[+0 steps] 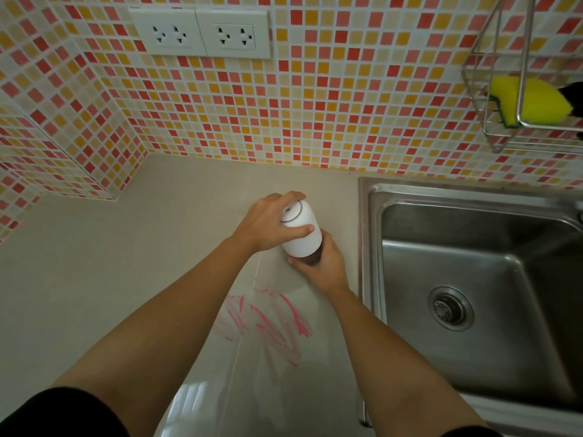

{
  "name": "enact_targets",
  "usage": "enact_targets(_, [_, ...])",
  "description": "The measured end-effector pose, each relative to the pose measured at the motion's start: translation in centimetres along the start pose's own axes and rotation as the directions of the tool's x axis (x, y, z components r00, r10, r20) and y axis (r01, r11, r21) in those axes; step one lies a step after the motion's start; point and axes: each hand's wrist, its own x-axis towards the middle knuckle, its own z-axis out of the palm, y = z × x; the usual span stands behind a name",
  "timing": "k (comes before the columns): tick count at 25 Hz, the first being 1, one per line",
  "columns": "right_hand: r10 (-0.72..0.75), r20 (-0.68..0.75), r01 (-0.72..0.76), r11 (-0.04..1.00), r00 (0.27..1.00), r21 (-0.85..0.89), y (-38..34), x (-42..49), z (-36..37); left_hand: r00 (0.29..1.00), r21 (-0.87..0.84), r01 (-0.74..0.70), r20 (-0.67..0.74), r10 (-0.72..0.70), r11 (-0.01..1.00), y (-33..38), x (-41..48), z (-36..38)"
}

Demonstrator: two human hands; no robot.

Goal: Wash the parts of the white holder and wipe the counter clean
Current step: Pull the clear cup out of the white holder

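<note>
A white holder (303, 244) with a rounded top and a dark lower part stands on the beige counter (132, 253), just left of the sink. My left hand (268, 225) wraps around its upper white part, thumb across the front. My right hand (321, 263) grips its dark base from below and behind. Pink scribbled marks (268, 323) stain the counter nearer to me, between my forearms.
A steel sink (473, 279) with a round drain (450, 308) lies to the right. A wire rack (511, 127) on the tiled wall holds a yellow-green sponge (533, 100). Two double sockets (202, 33) sit high on the wall. The tiled wall corners in at the left.
</note>
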Motion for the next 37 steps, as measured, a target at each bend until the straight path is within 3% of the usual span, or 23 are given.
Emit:
enact_targets(10, [0.032,0.039,-0.031,0.999,0.999,-0.029,0.1,0.2,-0.6,0.995,0.194,-0.100,0.011,0.100,0.976,2.1,0.7,-2.9])
enact_targets(12, [0.029,0.040,-0.028,0.999,0.999,-0.025,0.2,0.3,-0.7,0.998,0.173,-0.013,-0.056,0.023,0.985,1.9,1.0,-4.4])
enact_targets(14, [0.029,0.037,-0.027,0.999,0.999,-0.035,0.0,0.3,-0.8,0.975,-0.064,0.166,-0.138,-0.173,0.984,0.8,0.7,-5.3])
enact_targets(15, [0.025,0.032,-0.024,0.998,0.999,-0.050,-0.1,0.3,-0.8,0.936,-0.281,0.267,-0.153,-0.318,0.922,-0.3,0.3,-5.4])
enact_targets(16, [0.019,0.028,-0.017,0.998,0.999,-0.067,-0.1,0.4,-0.8,0.871,-0.532,0.361,-0.102,-0.481,0.766,-1.4,-0.3,-5.0])
enact_targets(17, [0.013,0.023,-0.011,0.997,1.000,-0.083,-0.2,0.5,-0.8,0.803,-0.739,0.409,0.014,-0.596,0.535,-2.6,-1.3,-4.4])
enact_targets(19, [0.009,0.012,-0.007,0.995,1.000,-0.099,-0.3,0.6,-0.8,0.771,-0.936,0.333,0.200,-0.605,0.115,-5.2,-3.6,-2.4])
enact_targets(20, [0.006,0.009,-0.005,0.995,1.000,-0.099,-0.3,0.6,-0.8,0.786,-0.962,0.272,0.234,-0.572,-0.020,-6.5,-4.7,-1.2])
enact_targets(21, [0.001,0.007,0.000,0.996,1.000,-0.091,-0.4,0.5,-0.9,0.804,-0.969,0.231,0.240,-0.544,-0.085,-7.6,-5.7,-0.1])
enact_targets(23, [0.005,0.006,-0.005,0.997,1.000,-0.078,-0.4,0.4,-1.1,0.839,-0.970,0.243,0.224,-0.496,-0.027,-8.9,-6.6,1.4])
enact_targets(27, [0.050,-0.010,-0.051,0.992,0.999,-0.114,-0.3,0.5,-1.2,0.864,-0.829,0.331,0.073,-0.499,0.451,-8.5,-5.9,2.3])
enact_targets(29, [0.058,-0.004,-0.057,0.989,0.998,-0.140,-0.4,0.5,-1.2,0.859,-0.723,0.341,-0.019,-0.511,0.601,-8.2,-5.5,2.3])
enact_targets(32, [0.085,0.013,-0.082,0.985,0.996,-0.150,-0.5,0.6,-1.3,0.875,-0.611,0.331,-0.087,-0.476,0.719,-8.6,-5.3,2.6])
enact_targets(37, [0.104,0.028,-0.099,0.985,0.994,-0.140,-0.8,0.5,-1.3,0.885,-0.535,0.377,-0.034,-0.465,0.756,-8.9,-5.0,2.8])
